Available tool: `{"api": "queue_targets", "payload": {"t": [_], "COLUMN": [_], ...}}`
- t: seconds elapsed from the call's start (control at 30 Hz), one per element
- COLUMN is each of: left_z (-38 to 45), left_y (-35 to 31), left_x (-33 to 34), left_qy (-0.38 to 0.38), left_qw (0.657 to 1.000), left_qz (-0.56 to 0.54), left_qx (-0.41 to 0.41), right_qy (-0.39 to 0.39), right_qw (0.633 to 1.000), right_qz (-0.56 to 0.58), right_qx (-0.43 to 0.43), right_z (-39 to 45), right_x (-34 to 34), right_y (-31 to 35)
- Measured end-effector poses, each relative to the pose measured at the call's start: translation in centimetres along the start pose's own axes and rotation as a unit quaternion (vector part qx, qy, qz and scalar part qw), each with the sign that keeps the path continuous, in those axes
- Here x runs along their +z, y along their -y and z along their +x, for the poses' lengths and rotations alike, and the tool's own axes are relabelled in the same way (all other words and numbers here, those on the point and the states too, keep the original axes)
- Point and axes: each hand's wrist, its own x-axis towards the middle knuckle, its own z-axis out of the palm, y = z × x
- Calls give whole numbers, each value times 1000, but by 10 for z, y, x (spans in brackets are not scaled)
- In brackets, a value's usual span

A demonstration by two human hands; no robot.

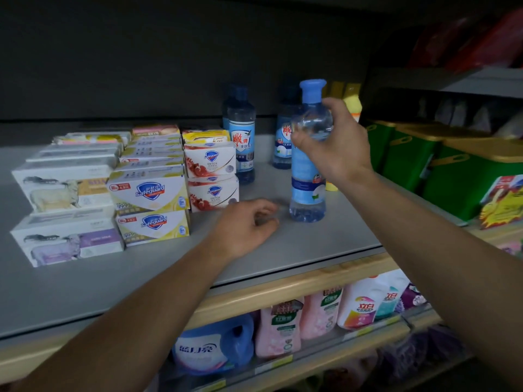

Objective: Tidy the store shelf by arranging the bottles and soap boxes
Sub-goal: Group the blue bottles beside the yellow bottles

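Grey shelf (325, 244): soap boxes (150, 190) stacked along left edge, two bottles (242, 134) at back, right hand (336, 145) gripping upright clear bottle (308, 176) near front-right edge, left hand (246, 224) loosely curled, empty.

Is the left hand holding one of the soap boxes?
No, the left hand hovers loosely curled over the grey shelf, right of the soap boxes, holding nothing.
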Motion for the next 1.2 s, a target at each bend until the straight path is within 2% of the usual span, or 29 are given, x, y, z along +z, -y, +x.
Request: {"api": "queue_targets", "payload": {"t": [0.1,0.17,0.23,0.33,0.47,0.53,0.7,0.77,0.93,1.07,1.2], "left_z": [2,3,3,4,5,5,3,2,1,1,2], "left_y": [2,3,3,5,7,8,7,6,4,4,3], "left_x": [4,6,9,11,12,13,12,11,10,10,10], "left_qy": [27,76,107,117,110,102,82,79,93,91,87], "left_qw": [985,970,960,957,961,962,966,967,967,967,968], "left_qz": [170,232,259,265,253,254,243,240,232,232,231], "left_qx": [12,7,-9,-24,-26,-27,-28,-28,-46,-45,-40], "right_qy": [10,19,44,122,198,190,89,70,77,115,77], "right_qw": [1000,1000,997,980,970,973,991,991,987,983,990], "right_qz": [-17,7,52,138,85,60,-1,-21,-60,-10,-95], "right_qx": [0,5,25,76,116,115,101,115,126,142,75], "right_z": [-4,-8,-11,-23,-49,-54,-48,-45,-34,-36,-41], "right_x": [2,1,-3,-5,3,11,35,43,50,38,20], "right_y": [-17,-27,-36,-56,-85,-92,-90,-89,-89,-99,-107]}}
